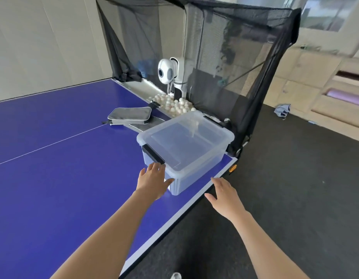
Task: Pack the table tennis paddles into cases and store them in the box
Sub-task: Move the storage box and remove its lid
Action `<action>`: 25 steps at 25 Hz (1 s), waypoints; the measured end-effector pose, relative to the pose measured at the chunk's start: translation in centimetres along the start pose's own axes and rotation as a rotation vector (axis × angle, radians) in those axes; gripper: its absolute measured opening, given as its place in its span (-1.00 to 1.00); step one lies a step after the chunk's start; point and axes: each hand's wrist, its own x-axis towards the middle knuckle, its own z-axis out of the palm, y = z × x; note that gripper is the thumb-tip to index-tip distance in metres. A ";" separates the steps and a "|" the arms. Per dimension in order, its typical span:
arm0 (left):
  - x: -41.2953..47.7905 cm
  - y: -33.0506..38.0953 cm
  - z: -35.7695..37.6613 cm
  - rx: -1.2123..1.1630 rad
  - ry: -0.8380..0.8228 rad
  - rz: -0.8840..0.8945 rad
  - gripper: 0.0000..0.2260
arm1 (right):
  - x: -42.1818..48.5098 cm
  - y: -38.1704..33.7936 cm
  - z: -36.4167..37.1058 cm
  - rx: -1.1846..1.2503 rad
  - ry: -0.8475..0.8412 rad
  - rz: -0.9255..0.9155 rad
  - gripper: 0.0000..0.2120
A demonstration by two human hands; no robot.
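Now the left hand (154, 181) rests open against the box (194, 141), right hand (224, 195) spread, holding nothing.

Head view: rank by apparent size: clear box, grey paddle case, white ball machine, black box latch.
1. Clear box, by far the largest.
2. Grey paddle case and white ball machine: look alike, so not ranked.
3. Black box latch: smallest, though it is nearer the camera.

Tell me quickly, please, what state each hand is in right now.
Left hand: open, fingers touching the clear plastic lidded box.
Right hand: open, holding nothing.
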 end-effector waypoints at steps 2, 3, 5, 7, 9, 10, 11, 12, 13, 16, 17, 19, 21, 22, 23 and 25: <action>3.1 0.4 0.2 -0.011 0.039 -0.007 -0.44 | 3.4 1.2 -1.2 -0.002 0.010 -0.009 -0.42; 4.7 0.5 0.4 -0.013 0.054 -0.015 -0.43 | 5.4 1.7 -1.7 -0.004 0.017 -0.020 -0.42; 8.1 0.5 0.7 -0.020 0.056 -0.044 -0.42 | 9.5 2.4 -2.7 -0.001 0.018 -0.038 -0.43; 11.1 0.3 1.2 -0.024 0.041 -0.082 -0.41 | 13.4 3.0 -3.4 -0.011 -0.003 -0.061 -0.44; 13.0 -0.1 1.5 -0.009 0.049 -0.108 -0.40 | 16.6 3.6 -3.9 -0.016 -0.014 -0.083 -0.43; 14.0 -0.5 1.7 -0.007 0.063 -0.129 -0.41 | 18.3 4.0 -4.2 -0.011 -0.017 -0.092 -0.42; 14.8 -0.9 1.9 -0.007 0.075 -0.155 -0.41 | 19.8 4.4 -4.4 -0.008 -0.022 -0.098 -0.42; 15.2 -1.4 2.1 -0.008 0.085 -0.185 -0.40 | 21.3 4.8 -4.7 -0.009 -0.028 -0.100 -0.42; 15.5 -1.8 2.3 -0.015 0.096 -0.220 -0.40 | 22.9 5.3 -5.0 -0.009 -0.027 -0.099 -0.41; 15.8 -3.0 3.4 -0.038 0.124 -0.340 -0.38 | 27.5 6.9 -5.5 -0.004 -0.038 -0.113 -0.40; 15.6 -3.3 3.8 -0.049 0.147 -0.380 -0.38 | 29.0 7.4 -5.6 0.004 -0.041 -0.127 -0.40; 15.3 -3.7 4.5 -0.115 0.227 -0.484 -0.37 | 32.2 8.4 -5.5 0.030 -0.019 -0.172 -0.40; 15.1 -3.3 5.1 -0.202 0.299 -0.633 -0.36 | 35.6 9.4 -5.3 0.081 0.001 -0.209 -0.39; 15.0 -2.8 5.5 -0.259 0.331 -0.720 -0.34 | 37.2 9.9 -5.3 0.106 -0.009 -0.220 -0.37; 15.0 -2.3 5.9 -0.330 0.364 -0.809 -0.33 | 38.5 10.4 -5.2 0.136 -0.027 -0.224 -0.36; 15.0 -1.3 6.2 -0.530 0.412 -0.965 -0.30 | 40.2 11.2 -4.6 0.209 -0.068 -0.212 -0.33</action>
